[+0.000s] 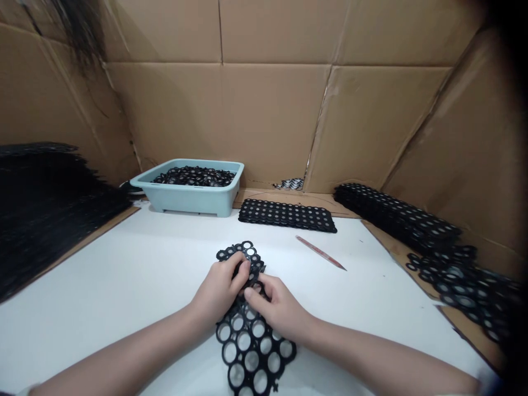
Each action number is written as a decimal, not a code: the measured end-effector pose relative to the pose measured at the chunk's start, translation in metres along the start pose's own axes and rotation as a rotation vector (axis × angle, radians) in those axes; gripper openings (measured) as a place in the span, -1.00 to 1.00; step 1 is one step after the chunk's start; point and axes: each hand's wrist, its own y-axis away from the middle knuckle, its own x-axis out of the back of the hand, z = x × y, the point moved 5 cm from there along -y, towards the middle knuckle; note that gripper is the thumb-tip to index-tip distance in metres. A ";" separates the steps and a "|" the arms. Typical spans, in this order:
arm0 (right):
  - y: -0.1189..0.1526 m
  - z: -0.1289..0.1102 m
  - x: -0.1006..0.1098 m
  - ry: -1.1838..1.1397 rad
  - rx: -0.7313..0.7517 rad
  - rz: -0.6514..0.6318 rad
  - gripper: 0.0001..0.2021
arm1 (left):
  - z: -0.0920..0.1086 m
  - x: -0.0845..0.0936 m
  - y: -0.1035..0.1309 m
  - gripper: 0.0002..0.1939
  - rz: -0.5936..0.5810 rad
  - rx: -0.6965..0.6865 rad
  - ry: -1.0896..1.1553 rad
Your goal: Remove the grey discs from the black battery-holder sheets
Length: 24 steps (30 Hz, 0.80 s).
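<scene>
Nearest the camera, a black perforated sheet of round ring holes (251,352) lies on the white desk (136,275), its near end cut off by the lower edge of the view and its middle hidden under the person's hands. Both hands are closed on the sheet: the left hand (220,291) grips it with fingers curled over its upper part, and the right hand (278,308) pinches it just beside, so the two hands touch at the fingertips. Only the far tip of the sheet shows above the fingers. Beyond them, a thin reddish pencil (320,253) lies at a slant on the desk, apart from everything else. Farther back, a flat black stack of perforated sheets (286,214) rests near a light blue plastic tub (190,195) filled with small black rings whose shapes are hard to make out. At the left edge, a dark heap of black sheets (45,203) is cut off and too dim to read. On the right, another long black pile of perforated sheets (396,214) trails into loose ringed scraps (466,280), blurred toward the corner. Brown cardboard walls (272,110) close in the desk.
</scene>
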 end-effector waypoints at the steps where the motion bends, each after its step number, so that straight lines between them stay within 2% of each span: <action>1: 0.000 0.001 0.000 0.027 -0.016 0.003 -0.83 | 0.000 0.000 0.000 -0.74 0.001 -0.001 0.007; 4: -0.001 0.004 0.002 0.081 -0.051 0.040 -0.79 | -0.001 -0.002 0.000 -0.73 -0.007 -0.012 0.021; 10: 0.000 0.001 0.004 0.140 0.002 0.118 -0.87 | -0.002 -0.004 -0.001 -0.72 -0.018 -0.031 0.050; 24: -0.002 0.005 0.002 0.018 -0.036 0.004 -0.91 | -0.004 -0.004 -0.003 -0.70 -0.009 -0.006 0.099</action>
